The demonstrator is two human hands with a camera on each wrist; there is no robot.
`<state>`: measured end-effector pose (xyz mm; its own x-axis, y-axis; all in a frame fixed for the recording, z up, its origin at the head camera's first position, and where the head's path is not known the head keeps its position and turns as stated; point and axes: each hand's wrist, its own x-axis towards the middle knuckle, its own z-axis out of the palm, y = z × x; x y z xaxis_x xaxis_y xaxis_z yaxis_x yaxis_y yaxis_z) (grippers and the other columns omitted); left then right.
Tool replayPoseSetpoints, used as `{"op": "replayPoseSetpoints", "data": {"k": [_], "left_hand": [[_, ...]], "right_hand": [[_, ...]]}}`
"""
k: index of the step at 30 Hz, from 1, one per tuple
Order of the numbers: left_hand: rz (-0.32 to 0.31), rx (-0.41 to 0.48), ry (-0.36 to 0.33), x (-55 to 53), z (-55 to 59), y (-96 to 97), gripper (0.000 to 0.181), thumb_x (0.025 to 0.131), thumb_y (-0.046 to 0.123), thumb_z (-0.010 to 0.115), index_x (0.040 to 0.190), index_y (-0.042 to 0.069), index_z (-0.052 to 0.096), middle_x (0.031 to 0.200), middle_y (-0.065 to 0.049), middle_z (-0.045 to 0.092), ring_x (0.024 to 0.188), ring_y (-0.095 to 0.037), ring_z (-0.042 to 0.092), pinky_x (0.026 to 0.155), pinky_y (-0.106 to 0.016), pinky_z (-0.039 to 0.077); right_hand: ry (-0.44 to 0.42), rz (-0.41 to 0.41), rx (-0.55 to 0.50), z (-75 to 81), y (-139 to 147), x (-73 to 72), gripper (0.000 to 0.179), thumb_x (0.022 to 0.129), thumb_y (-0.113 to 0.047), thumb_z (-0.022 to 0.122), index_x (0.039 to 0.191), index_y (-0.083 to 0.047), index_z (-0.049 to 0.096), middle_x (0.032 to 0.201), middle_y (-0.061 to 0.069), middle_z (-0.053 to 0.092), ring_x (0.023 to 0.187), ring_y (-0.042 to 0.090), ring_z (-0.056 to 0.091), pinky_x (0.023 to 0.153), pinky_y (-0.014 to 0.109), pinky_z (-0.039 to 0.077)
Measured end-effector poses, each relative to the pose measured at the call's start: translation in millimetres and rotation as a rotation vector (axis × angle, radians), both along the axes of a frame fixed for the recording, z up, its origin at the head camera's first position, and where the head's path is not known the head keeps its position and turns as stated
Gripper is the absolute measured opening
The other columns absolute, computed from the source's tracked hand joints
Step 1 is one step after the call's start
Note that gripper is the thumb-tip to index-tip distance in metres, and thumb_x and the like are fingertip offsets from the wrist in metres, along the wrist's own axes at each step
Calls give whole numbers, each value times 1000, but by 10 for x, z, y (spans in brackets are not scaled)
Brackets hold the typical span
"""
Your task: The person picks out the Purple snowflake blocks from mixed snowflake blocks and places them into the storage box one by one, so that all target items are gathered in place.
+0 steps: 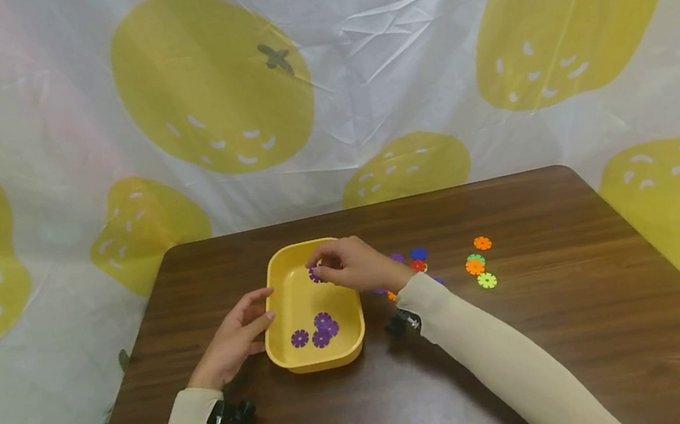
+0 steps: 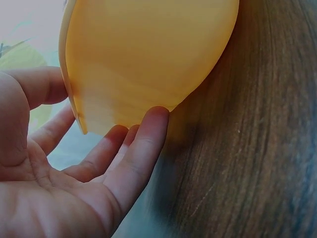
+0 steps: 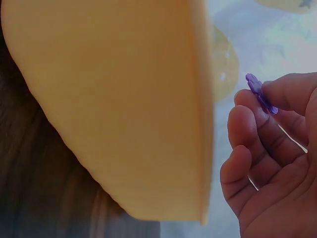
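A yellow plastic tub (image 1: 288,307) stands on the table, with several purple notched snowflake discs (image 1: 299,338) lying in its near part. Over the far part of the tub, my right hand (image 1: 348,263) pinches one more purple snowflake disc (image 3: 261,94) between thumb and fingertip; its other fingers are loosely bent. My left hand (image 1: 236,337) rests at the tub's left side. In the left wrist view, the left thumb touches the tub's rim (image 2: 71,99) and the spread fingers (image 2: 153,124) lie against the outer wall.
Right of the tub, loose discs lie on the brown table (image 1: 561,325): orange (image 1: 482,243), yellow-green (image 1: 487,281), red (image 1: 418,266) and blue (image 1: 418,254) among them. The right forearm partly covers this group. A lemon-print curtain (image 1: 374,89) hangs behind the table.
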<state>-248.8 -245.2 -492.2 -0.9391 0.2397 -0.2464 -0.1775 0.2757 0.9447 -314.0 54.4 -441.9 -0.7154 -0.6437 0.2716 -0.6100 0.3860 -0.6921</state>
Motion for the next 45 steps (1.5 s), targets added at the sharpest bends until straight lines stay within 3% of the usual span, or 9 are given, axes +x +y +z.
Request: {"op": "replayPoseSetpoints", "data": {"k": [9,20,28,40,45], "left_hand": [[-16,14,9,3,-3,-8,54,108,31,63,158,27,43,153,-22,51,126,-33,65,95,-46,63],[-11,8,0,13,2,-9,54,108,31,62,158,29,43,156,-20,50,130,-35,64,97,-46,62],[-21,9,11,17,18,0,53,110,27,60,159,26,42,156,-23,50,130,-36,64,95,-46,63],[-13,7,24,10,12,6,53,109,28,61,159,26,43,153,-23,50,127,-35,65,94,-46,63],[-7,1,19,19,5,10,53,109,29,61,159,27,42,154,-22,50,129,-36,63,95,-47,63]], "right_hand": [[-6,83,78,-184,-166,-30,12,104,-19,70,114,-14,74,91,-8,76,74,6,63,68,22,55],[22,76,151,-219,-217,7,16,104,-26,70,115,-15,74,88,-9,75,70,5,61,66,20,54],[57,42,110,-174,-161,7,22,102,-19,71,118,-5,74,86,-2,69,76,9,60,69,22,54],[106,-24,46,-89,94,96,18,102,-19,71,116,-8,75,87,-3,73,78,7,64,73,24,56],[79,-86,26,-95,287,104,15,103,-23,70,116,-16,75,88,-6,72,77,7,64,71,25,56]]}}
